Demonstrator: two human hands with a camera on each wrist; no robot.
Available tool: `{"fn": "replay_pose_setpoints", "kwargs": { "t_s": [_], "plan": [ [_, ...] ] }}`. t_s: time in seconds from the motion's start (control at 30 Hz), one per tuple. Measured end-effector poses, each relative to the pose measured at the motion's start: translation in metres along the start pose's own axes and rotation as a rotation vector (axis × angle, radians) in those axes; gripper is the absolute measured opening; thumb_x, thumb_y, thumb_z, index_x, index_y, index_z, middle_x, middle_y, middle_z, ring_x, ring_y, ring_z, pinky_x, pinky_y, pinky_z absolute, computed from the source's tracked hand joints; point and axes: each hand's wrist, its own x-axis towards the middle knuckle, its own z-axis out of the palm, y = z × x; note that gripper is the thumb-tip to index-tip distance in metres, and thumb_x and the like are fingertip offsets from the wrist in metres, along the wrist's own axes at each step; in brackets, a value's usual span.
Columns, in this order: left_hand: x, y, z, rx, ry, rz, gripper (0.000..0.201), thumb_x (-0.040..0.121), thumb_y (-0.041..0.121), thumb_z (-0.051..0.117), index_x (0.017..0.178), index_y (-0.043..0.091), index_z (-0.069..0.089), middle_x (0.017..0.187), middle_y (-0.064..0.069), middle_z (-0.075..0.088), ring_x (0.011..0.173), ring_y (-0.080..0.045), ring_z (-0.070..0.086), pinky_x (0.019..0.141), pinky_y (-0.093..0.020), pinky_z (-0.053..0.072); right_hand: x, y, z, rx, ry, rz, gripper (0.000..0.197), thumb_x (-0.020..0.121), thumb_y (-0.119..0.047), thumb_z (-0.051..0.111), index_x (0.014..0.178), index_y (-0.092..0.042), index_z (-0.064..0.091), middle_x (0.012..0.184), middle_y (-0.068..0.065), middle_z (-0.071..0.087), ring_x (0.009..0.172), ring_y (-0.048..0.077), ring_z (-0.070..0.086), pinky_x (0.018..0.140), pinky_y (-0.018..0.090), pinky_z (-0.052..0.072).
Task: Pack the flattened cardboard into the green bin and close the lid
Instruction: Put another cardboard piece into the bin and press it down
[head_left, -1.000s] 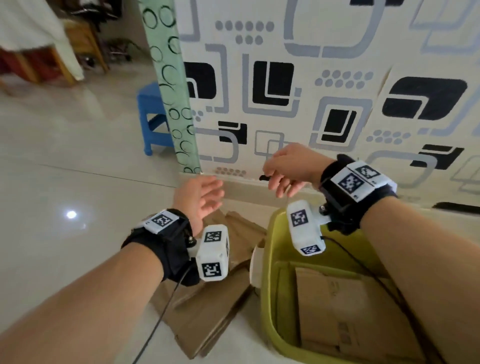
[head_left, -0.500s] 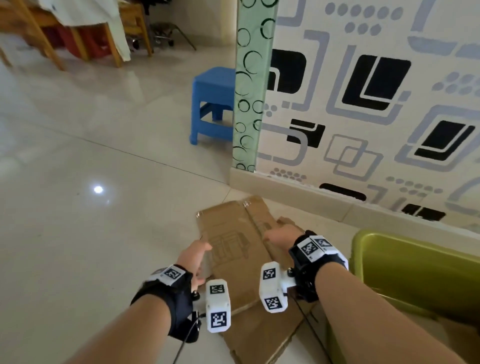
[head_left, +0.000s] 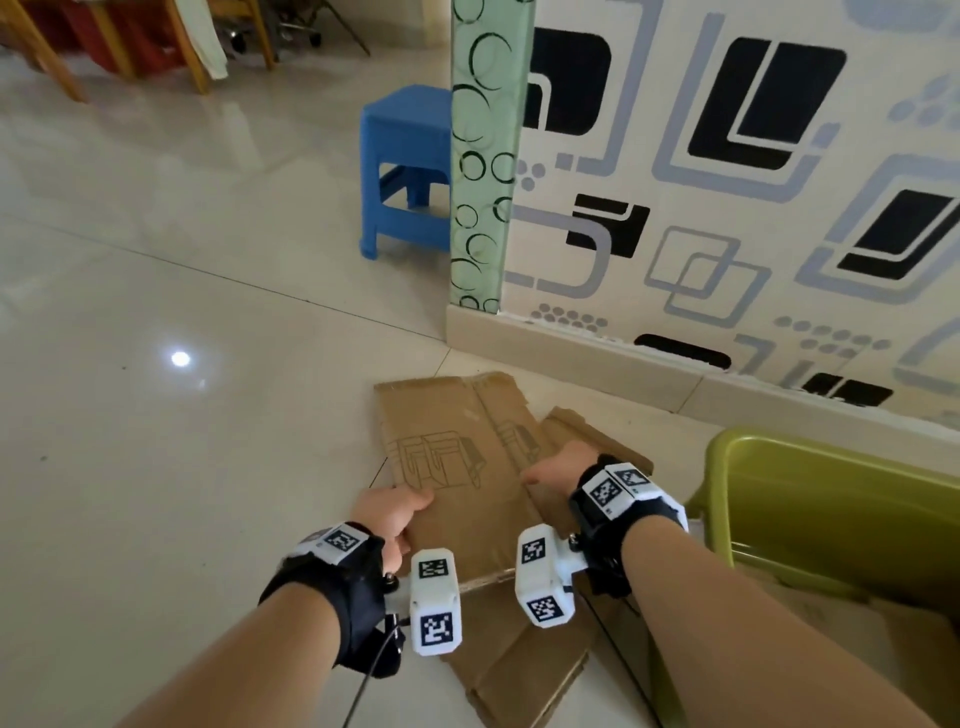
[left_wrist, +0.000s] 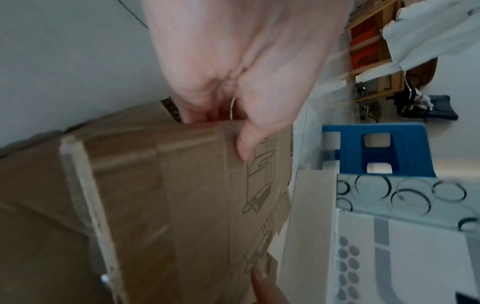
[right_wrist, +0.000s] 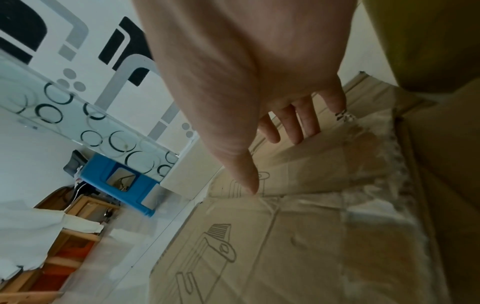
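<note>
The left hand's (head_left: 390, 512) fingers (left_wrist: 197, 107) curl under the left edge of the top cardboard sheet (head_left: 457, 467) while its thumb (left_wrist: 246, 148) presses down on the printed face, so this hand pinches the sheet's edge. In the left wrist view the thumb lies just beside the line drawing printed on the sheet. The right hand (head_left: 558, 470) rests at the sheet's right edge, thumb pointing inward across the face. In the right wrist view its fingers (right_wrist: 293, 125) are stretched out nearly straight, fingertips reaching to the cardboard's far edge and the thumb tip (right_wrist: 249, 181) touching the printed side; the frames show no curl round the sheet, so this hand reads as released, flat against the cardboard.

The top cardboard sheet lies flat on the tiled floor (head_left: 182, 441), between the two hands, with its far end pointing toward the skirting of the patterned wall (head_left: 727, 182). Under it more flattened cardboard (head_left: 524, 675) shows, sticking out toward the person and to the right.

The green bin (head_left: 831, 493) stands on the floor just to the right of the pile, open at the top, with brown cardboard (head_left: 831, 634) already inside. Its lid is not seen.

Farther off, a blue stool (head_left: 405, 171) stands beside a glass panel with ring patterns (head_left: 485, 156) at the wall's end.
</note>
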Motion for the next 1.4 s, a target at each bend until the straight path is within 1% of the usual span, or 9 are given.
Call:
{"fn": "replay_pose_setpoints", "kwargs": {
  "t_s": [0.17, 0.3, 0.4, 0.5, 0.6, 0.73, 1.0, 1.23, 1.4],
  "plan": [
    [-0.027, 0.029, -0.013, -0.12, -0.084, 0.141, 0.03, 0.091, 0.0, 0.06, 0.121, 0.0, 0.059, 0.116, -0.02, 0.068, 0.093, -0.033, 0.067, 0.067, -0.041, 0.056, -0.016, -0.009, -0.014, 0.226, 0.075, -0.04, 0.098, 0.055, -0.058, 0.087, 0.131, -0.005, 0.055, 0.116, 0.013, 0.066, 0.091, 0.029, 0.064, 0.083, 0.038, 0.056],
    [-0.052, 0.05, -0.018, -0.186, -0.132, 0.285, 0.035, 0.092, 0.001, 0.059, 0.127, 0.003, 0.057, 0.12, -0.016, 0.068, 0.11, -0.033, 0.064, 0.083, -0.044, 0.055, -0.049, -0.021, -0.048, 0.41, 0.054, -0.072, 0.095, 0.049, -0.066, 0.087, 0.116, -0.006, 0.057, 0.093, 0.006, 0.061, 0.066, 0.018, 0.06, 0.051, 0.025, 0.047],
    [-0.077, 0.067, -0.008, -0.28, -0.181, 0.347, 0.029, 0.094, 0.0, 0.054, 0.123, 0.003, 0.056, 0.113, -0.014, 0.068, 0.101, -0.029, 0.065, 0.081, -0.043, 0.054, -0.076, -0.023, -0.076, 0.535, 0.146, -0.147, 0.109, 0.044, -0.068, 0.087, 0.128, -0.007, 0.056, 0.084, -0.001, 0.062, 0.064, 0.012, 0.059, 0.047, 0.021, 0.043],
    [-0.103, 0.081, 0.014, -0.382, -0.208, 0.385, 0.028, 0.093, -0.001, 0.057, 0.12, 0.003, 0.059, 0.114, -0.014, 0.069, 0.093, -0.025, 0.067, 0.077, -0.04, 0.056, -0.101, -0.022, -0.101, 0.753, 0.22, -0.175, 0.125, 0.037, -0.064, 0.091, 0.137, -0.012, 0.039, 0.109, 0.004, 0.06, 0.085, 0.021, 0.063, 0.067, 0.034, 0.057],
    [-0.138, 0.086, 0.048, -0.472, -0.286, 0.395, 0.032, 0.09, -0.005, 0.057, 0.121, 0.002, 0.058, 0.123, -0.018, 0.066, 0.103, -0.028, 0.066, 0.092, -0.046, 0.054, -0.112, -0.01, -0.118, 1.102, 0.19, -0.196, 0.127, 0.016, -0.054, 0.099, 0.126, -0.01, 0.051, 0.107, 0.01, 0.07, 0.089, 0.033, 0.071, 0.073, 0.052, 0.061],
    [-0.191, 0.075, 0.1, -0.508, -0.413, 0.39, 0.043, 0.086, -0.012, 0.058, 0.127, 0.001, 0.053, 0.124, -0.02, 0.065, 0.114, -0.032, 0.062, 0.096, -0.045, 0.052, -0.142, 0.016, -0.15, 1.281, 0.237, -0.255, 0.062, 0.058, -0.021, 0.095, 0.111, -0.01, 0.065, 0.1, 0.013, 0.075, 0.085, 0.033, 0.072, 0.077, 0.058, 0.059],
    [-0.224, 0.078, 0.118, -0.546, -0.483, 0.432, 0.017, 0.086, 0.021, 0.067, 0.103, 0.017, 0.065, 0.112, -0.011, 0.069, 0.106, -0.028, 0.064, 0.101, -0.045, 0.048, -0.183, 0.135, -0.241, 1.166, 0.316, -0.358, 0.044, 0.074, -0.012, 0.085, 0.114, -0.011, 0.068, 0.105, 0.016, 0.075, 0.096, 0.037, 0.072, 0.084, 0.063, 0.055],
    [-0.204, 0.062, 0.151, 0.075, -0.511, 0.475, 0.034, 0.083, 0.025, 0.073, 0.113, 0.01, 0.064, 0.104, -0.009, 0.071, 0.072, -0.018, 0.066, 0.058, -0.027, 0.056, -0.194, 0.265, -0.281, 0.968, 0.237, -0.195, 0.029, 0.084, -0.007, 0.072, 0.113, -0.006, 0.066, 0.104, 0.02, 0.075, 0.098, 0.042, 0.071, 0.086, 0.063, 0.054],
    [-0.181, 0.017, 0.213, 0.532, -0.388, 0.243, 0.034, 0.075, 0.023, 0.081, 0.099, 0.005, 0.066, 0.062, -0.004, 0.05, 0.043, -0.014, 0.037, 0.037, -0.02, 0.034, -0.16, 0.328, -0.271, 0.863, 0.111, -0.049, 0.063, 0.066, -0.01, 0.085, 0.125, -0.002, 0.063, 0.118, 0.025, 0.069, 0.109, 0.046, 0.065, 0.096, 0.067, 0.046]
  ]
}}
